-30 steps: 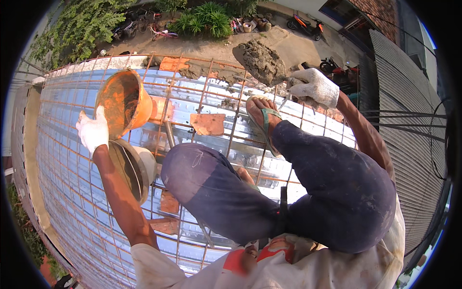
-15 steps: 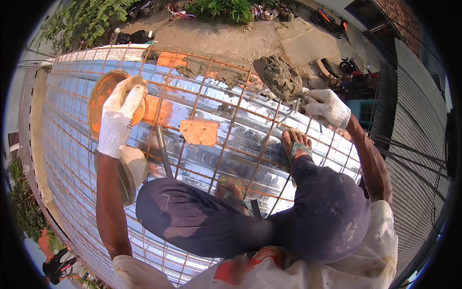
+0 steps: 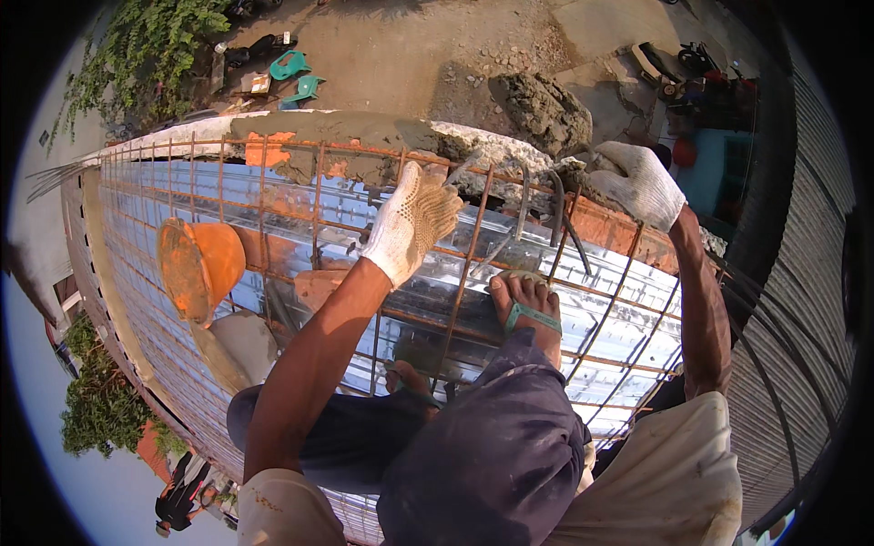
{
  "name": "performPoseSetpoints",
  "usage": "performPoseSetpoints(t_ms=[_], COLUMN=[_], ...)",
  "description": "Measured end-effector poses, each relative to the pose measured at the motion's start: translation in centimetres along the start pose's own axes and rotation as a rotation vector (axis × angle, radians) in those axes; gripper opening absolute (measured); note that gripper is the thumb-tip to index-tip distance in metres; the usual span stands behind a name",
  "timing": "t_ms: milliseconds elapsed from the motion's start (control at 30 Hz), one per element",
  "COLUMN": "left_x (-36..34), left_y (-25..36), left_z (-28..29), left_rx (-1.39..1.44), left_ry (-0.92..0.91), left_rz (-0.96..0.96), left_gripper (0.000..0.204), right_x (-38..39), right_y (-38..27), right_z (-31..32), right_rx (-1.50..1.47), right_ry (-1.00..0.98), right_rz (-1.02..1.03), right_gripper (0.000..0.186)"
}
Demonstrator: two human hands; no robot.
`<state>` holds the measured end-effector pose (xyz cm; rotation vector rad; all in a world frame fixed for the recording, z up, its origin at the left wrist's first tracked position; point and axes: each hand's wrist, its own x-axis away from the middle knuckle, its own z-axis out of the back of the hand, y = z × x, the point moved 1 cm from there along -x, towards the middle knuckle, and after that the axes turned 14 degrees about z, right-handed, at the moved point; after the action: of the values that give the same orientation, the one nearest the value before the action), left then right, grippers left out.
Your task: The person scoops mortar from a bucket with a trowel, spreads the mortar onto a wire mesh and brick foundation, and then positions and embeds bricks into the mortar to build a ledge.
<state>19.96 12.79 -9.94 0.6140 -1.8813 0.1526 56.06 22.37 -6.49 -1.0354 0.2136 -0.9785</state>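
Your right hand [image 3: 643, 185], in a white knit glove, has its grip closed around the handle end of a mortar-laden trowel [image 3: 544, 114]. The trowel is out at the far edge of the metal deck [image 3: 624, 329], right of the middle, its wet grey heap hiding most of the blade. Your left hand [image 3: 414, 220], gloved too, has its grip spread and carries nothing, the dotted palm turned to the right. It is over the steel mesh [image 3: 475, 227], near the far edge of the deck; you cannot tell from here if it touches a bar.

Along that edge runs a low wall [image 3: 208, 133], with a smeared band of mortar [image 3: 355, 135] on it to the left of your trowel. Bent bars [image 3: 523, 202] stick up between your two hands, just short of the wall.

Toward the deck's left edge, an orange bucket [image 3: 214, 266] lies tipped with its mouth facing left. Just nearer to you is a pale bucket [image 3: 246, 344], partly hidden by your knee. A broken brick [image 3: 319, 284] lies beside your left forearm. Your right foot [image 3: 528, 309], in a green-strapped sandal, is planted on the deck between your arms. Beyond the wall, green chairs [image 3: 289, 65] are on the ground below.
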Motion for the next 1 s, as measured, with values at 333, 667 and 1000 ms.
performPoseSetpoints(t_ms=[333, 667, 1000], left_x=[-0.9, -3.0, -7.1], left_y=[-4.5, -6.2, -6.9], left_z=[0.5, 0.7, 1.0], left_rx=[0.301, 0.331, 0.471], left_ry=[-0.038, -0.106, -0.240], left_rz=[0.003, -0.033, 0.046], left_gripper=[0.065, 0.050, 0.021], right_x=[-0.7, -1.2, -3.8], right_y=[4.7, 4.4, 3.5], right_z=[-0.7, 0.0, 2.9], right_rx=[-0.074, -0.002, 0.270], right_ry=[-0.014, -0.150, -0.364], right_rz=[-0.046, -0.150, 0.081], right_gripper=[0.025, 0.026, 0.024])
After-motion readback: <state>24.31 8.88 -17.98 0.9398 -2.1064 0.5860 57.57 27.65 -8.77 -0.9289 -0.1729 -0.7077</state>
